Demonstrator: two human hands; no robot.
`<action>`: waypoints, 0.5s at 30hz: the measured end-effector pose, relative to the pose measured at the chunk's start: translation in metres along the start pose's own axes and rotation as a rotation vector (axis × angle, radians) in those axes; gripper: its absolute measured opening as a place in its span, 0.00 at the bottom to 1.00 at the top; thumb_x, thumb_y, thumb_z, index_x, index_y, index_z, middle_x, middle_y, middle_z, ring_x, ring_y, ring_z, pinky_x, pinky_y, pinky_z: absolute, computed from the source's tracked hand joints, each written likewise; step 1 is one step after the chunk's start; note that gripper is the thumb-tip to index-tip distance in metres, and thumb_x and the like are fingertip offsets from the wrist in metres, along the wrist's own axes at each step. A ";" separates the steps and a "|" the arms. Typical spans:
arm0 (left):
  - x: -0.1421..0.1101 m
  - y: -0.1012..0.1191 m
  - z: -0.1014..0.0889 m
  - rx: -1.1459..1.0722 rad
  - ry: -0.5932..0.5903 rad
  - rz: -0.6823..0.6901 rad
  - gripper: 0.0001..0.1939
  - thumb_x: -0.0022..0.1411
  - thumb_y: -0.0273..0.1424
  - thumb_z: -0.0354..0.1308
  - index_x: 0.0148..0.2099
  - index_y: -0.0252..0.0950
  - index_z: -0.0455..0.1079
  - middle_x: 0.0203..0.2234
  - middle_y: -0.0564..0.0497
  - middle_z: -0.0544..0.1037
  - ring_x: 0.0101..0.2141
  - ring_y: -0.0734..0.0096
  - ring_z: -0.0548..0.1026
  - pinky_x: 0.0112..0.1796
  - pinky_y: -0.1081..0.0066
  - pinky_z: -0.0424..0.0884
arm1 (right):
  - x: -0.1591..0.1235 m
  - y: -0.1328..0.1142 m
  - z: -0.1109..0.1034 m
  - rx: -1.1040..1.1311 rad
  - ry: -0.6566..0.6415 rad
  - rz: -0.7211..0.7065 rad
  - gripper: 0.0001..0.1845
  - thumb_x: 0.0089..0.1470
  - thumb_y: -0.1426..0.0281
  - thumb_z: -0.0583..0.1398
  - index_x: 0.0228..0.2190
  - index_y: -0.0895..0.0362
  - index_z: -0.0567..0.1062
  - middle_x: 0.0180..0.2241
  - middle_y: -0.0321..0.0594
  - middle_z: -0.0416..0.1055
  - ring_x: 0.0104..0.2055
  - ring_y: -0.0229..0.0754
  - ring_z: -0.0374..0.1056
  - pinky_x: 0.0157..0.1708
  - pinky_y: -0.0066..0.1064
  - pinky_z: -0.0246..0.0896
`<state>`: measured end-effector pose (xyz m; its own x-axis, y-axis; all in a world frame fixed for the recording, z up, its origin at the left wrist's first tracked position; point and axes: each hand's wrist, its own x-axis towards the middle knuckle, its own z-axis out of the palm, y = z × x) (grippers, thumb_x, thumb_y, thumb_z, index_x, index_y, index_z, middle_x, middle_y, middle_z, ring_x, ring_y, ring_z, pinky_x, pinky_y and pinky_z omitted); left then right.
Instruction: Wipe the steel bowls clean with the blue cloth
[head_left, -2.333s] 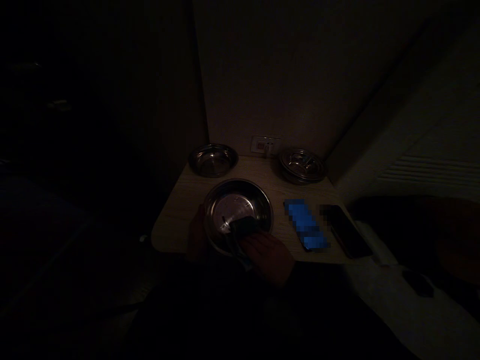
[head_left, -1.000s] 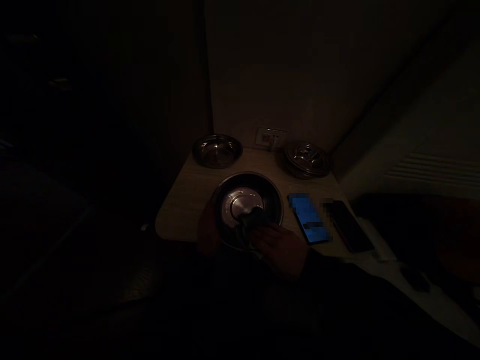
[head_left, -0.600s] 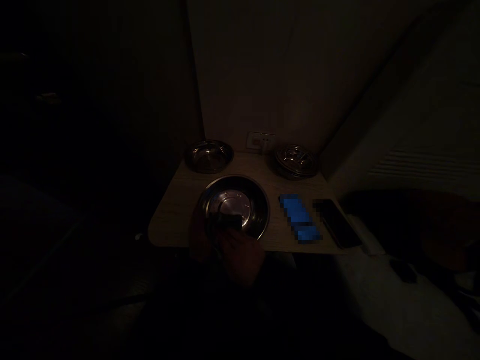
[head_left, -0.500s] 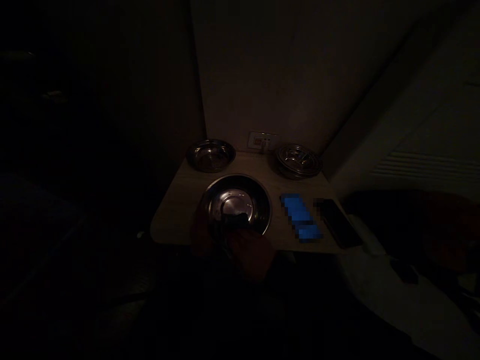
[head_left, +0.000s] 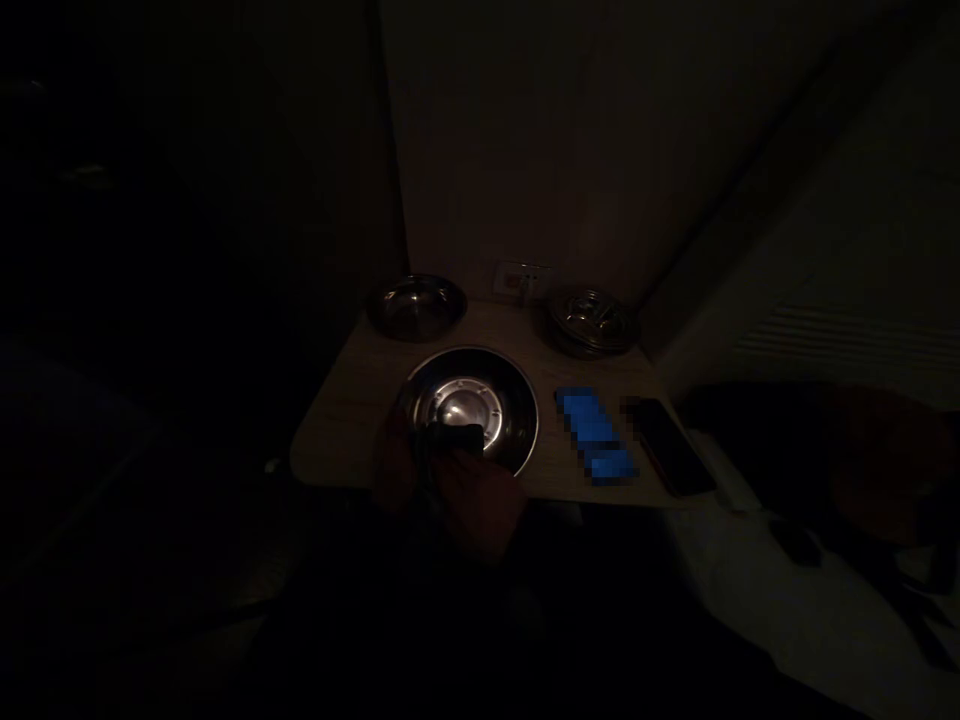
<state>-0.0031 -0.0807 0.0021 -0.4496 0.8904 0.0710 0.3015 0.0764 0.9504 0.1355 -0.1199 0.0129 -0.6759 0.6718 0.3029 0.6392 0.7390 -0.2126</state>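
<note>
A shiny steel bowl [head_left: 517, 410] with a wide rim stands near the front of the small wooden table. My left hand [head_left: 394, 465] is at its left rim, closed around the edge as far as the dim light shows. Over the bowl's near side, my right hand [head_left: 480, 500] presses a dark cloth [head_left: 457, 437] against the inside. Part of the cloth hangs down between both hands. The near rim is hidden by my right hand and the cloth.
A steel bowl [head_left: 416, 307] sits at the table's back left. Several stacked steel dishes [head_left: 592, 320] stand at the back right, near a wall socket [head_left: 523, 280]. A lit phone [head_left: 596, 435] and a dark phone-like slab [head_left: 671, 447] lie on the right.
My right hand and the cloth have shifted slightly left inside the bowl. My left hand stays at the rim, and the view has moved a little.
</note>
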 end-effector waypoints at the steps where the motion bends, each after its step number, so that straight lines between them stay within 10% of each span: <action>1: 0.000 -0.001 -0.001 -0.010 -0.006 -0.016 0.21 0.65 0.34 0.42 0.51 0.29 0.69 0.49 0.38 0.74 0.54 0.52 0.68 0.58 0.55 0.57 | 0.003 -0.003 0.003 0.009 0.017 0.013 0.25 0.58 0.69 0.53 0.55 0.67 0.64 0.52 0.54 0.69 0.55 0.49 0.63 0.51 0.40 0.63; 15: 0.010 0.002 -0.001 -0.111 -0.215 0.094 0.18 0.61 0.35 0.51 0.52 0.37 0.69 0.51 0.46 0.74 0.53 0.57 0.70 0.57 0.59 0.60 | -0.039 0.056 -0.036 -0.151 -0.052 -0.253 0.18 0.58 0.74 0.54 0.50 0.63 0.70 0.46 0.50 0.74 0.51 0.47 0.67 0.54 0.44 0.59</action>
<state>-0.0075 -0.0717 0.0054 -0.2315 0.9670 0.1061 0.2344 -0.0504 0.9708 0.2113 -0.1064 0.0221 -0.8360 0.4719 0.2800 0.4928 0.8701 0.0052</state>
